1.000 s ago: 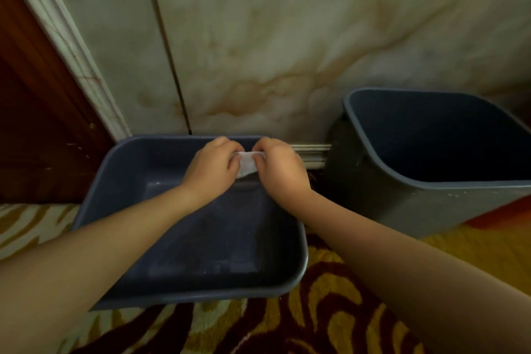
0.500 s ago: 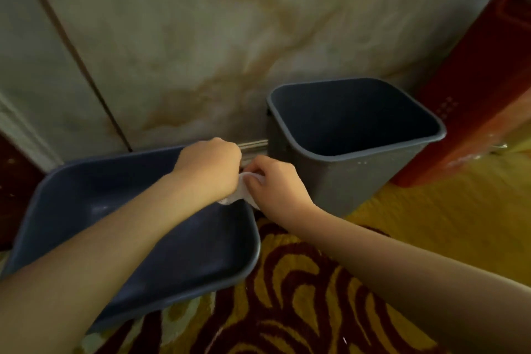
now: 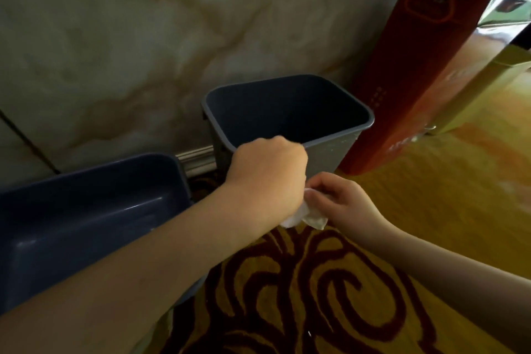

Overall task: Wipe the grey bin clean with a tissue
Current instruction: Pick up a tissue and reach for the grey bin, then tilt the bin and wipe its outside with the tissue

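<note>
a white tissue [image 3: 304, 217] is pinched between the curled fingers of left hand [image 3: 267, 178] and right hand [image 3: 343, 201], before the grey bin [image 3: 339, 149].

Two bare forearms, no sleeves, bare fingers [image 3: 317, 181]

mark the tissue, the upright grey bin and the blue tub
tissue [image 3: 306, 217]: head view, crumpled white wad between both hands.
upright grey bin [image 3: 330, 154]: head view, outer front wall below rim.
blue tub [image 3: 86, 210]: head view, inside floor.
</note>
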`<act>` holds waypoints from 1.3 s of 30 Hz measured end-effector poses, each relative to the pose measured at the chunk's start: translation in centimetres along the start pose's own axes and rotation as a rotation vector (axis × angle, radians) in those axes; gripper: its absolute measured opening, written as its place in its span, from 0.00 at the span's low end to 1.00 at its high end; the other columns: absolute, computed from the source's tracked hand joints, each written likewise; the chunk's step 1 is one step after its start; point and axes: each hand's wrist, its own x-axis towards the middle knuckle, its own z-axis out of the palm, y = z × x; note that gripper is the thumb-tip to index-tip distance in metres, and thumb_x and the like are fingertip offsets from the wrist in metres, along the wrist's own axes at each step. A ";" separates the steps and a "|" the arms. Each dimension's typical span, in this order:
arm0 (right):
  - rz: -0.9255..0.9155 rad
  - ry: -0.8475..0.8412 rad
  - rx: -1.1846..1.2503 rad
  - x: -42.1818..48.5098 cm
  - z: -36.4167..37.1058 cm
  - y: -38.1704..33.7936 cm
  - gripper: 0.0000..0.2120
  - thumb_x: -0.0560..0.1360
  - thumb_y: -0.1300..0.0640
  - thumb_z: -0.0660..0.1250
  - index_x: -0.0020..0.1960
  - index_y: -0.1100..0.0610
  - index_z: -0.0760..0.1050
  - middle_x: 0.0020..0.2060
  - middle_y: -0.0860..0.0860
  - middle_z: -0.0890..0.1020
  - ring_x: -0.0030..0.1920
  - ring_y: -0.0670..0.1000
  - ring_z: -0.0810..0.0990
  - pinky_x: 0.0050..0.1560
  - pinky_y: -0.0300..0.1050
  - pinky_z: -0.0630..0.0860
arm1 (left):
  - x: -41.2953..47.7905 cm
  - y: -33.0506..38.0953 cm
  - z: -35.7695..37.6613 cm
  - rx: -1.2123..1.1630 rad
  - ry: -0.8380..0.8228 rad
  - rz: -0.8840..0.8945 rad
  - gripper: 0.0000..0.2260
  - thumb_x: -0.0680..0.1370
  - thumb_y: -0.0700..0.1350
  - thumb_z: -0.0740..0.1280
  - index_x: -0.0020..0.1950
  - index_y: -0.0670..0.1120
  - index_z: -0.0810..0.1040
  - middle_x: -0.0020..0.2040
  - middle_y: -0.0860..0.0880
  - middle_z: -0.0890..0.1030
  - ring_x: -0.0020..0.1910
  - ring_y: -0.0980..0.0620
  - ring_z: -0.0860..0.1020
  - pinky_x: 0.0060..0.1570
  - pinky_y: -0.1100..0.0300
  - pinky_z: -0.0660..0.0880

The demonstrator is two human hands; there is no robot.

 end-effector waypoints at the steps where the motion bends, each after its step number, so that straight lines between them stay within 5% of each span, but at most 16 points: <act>1: 0.011 0.023 -0.009 -0.1 -0.5 0.4 0.06 0.76 0.56 0.64 0.42 0.47 0.76 0.38 0.46 0.81 0.39 0.42 0.78 0.39 0.38 0.76 | 0.6 0.2 0.0 -0.029 0.100 0.019 0.07 0.77 0.47 0.62 0.47 0.46 0.79 0.38 0.49 0.78 0.39 0.49 0.77 0.41 0.53 0.77; 4: 0.051 0.099 -0.010 -0.3 -1.5 1.4 0.06 0.74 0.57 0.65 0.41 0.48 0.77 0.38 0.46 0.81 0.40 0.43 0.79 0.38 0.39 0.75 | 3.1 0.2 0.2 -0.075 0.267 0.048 0.10 0.77 0.47 0.62 0.54 0.48 0.79 0.48 0.48 0.81 0.49 0.47 0.76 0.47 0.51 0.76; 6: 0.103 0.126 0.031 -0.3 -1.9 1.8 0.05 0.74 0.56 0.65 0.41 0.49 0.77 0.39 0.46 0.81 0.41 0.44 0.79 0.38 0.37 0.74 | 4.6 -0.6 0.7 -0.075 0.131 -0.011 0.15 0.76 0.51 0.62 0.59 0.48 0.77 0.53 0.47 0.80 0.54 0.47 0.75 0.51 0.52 0.74; 11: 0.218 0.218 0.118 -0.4 -1.9 1.9 0.06 0.75 0.54 0.65 0.41 0.53 0.79 0.42 0.50 0.81 0.44 0.48 0.79 0.39 0.40 0.76 | 6.1 -2.5 2.7 -0.186 -0.183 -0.047 0.13 0.78 0.51 0.59 0.46 0.45 0.79 0.40 0.47 0.79 0.36 0.52 0.75 0.32 0.61 0.68; 14: 0.278 0.284 0.218 -0.6 -1.7 1.8 0.08 0.75 0.54 0.64 0.42 0.57 0.78 0.44 0.55 0.81 0.45 0.53 0.79 0.40 0.44 0.77 | 6.2 -2.7 3.1 -0.204 -0.103 -0.024 0.15 0.79 0.50 0.58 0.37 0.44 0.73 0.33 0.48 0.74 0.32 0.50 0.73 0.31 0.59 0.66; 21: 0.343 0.501 0.346 0.6 -3.3 0.5 0.08 0.76 0.55 0.63 0.46 0.60 0.76 0.45 0.61 0.81 0.41 0.60 0.80 0.44 0.56 0.79 | 6.3 -3.2 2.9 -0.135 0.240 0.002 0.15 0.79 0.49 0.56 0.42 0.42 0.77 0.34 0.47 0.76 0.36 0.45 0.75 0.33 0.57 0.64; 25: 0.211 0.703 0.257 2.8 -5.4 -0.6 0.05 0.75 0.56 0.62 0.40 0.52 0.73 0.42 0.52 0.80 0.43 0.53 0.80 0.44 0.51 0.79 | 6.7 -3.8 1.3 -0.340 0.306 -0.076 0.15 0.78 0.48 0.59 0.47 0.38 0.80 0.44 0.40 0.82 0.46 0.40 0.78 0.47 0.49 0.74; 29: 0.089 0.836 0.109 5.6 -6.1 -1.5 0.06 0.74 0.56 0.62 0.39 0.50 0.72 0.46 0.48 0.79 0.47 0.47 0.76 0.46 0.43 0.74 | 7.2 -3.5 1.1 -0.602 0.238 -0.154 0.12 0.77 0.46 0.60 0.41 0.41 0.79 0.37 0.40 0.79 0.42 0.43 0.79 0.46 0.56 0.75; 31: 0.033 0.836 0.009 7.1 -5.7 -2.0 0.04 0.76 0.56 0.62 0.42 0.53 0.72 0.50 0.48 0.78 0.51 0.48 0.74 0.50 0.43 0.72 | 7.6 -3.2 1.9 -0.785 0.200 -0.211 0.13 0.77 0.46 0.62 0.40 0.40 0.80 0.36 0.45 0.79 0.38 0.50 0.77 0.39 0.63 0.72; 36: -0.128 0.598 -0.256 9.1 -3.7 -2.7 0.13 0.79 0.58 0.58 0.38 0.59 0.75 0.42 0.55 0.78 0.50 0.59 0.74 0.49 0.46 0.64 | 7.9 -3.6 3.8 -1.084 0.121 -0.300 0.15 0.77 0.45 0.62 0.41 0.33 0.79 0.38 0.40 0.75 0.38 0.48 0.72 0.41 0.58 0.65; 39: -0.195 0.506 -0.383 8.9 -2.3 -2.0 0.12 0.80 0.57 0.57 0.51 0.62 0.78 0.57 0.58 0.78 0.61 0.62 0.69 0.60 0.45 0.60 | 7.4 -4.6 4.5 -1.171 0.116 -0.341 0.14 0.77 0.44 0.63 0.38 0.36 0.80 0.37 0.39 0.80 0.38 0.48 0.77 0.41 0.58 0.70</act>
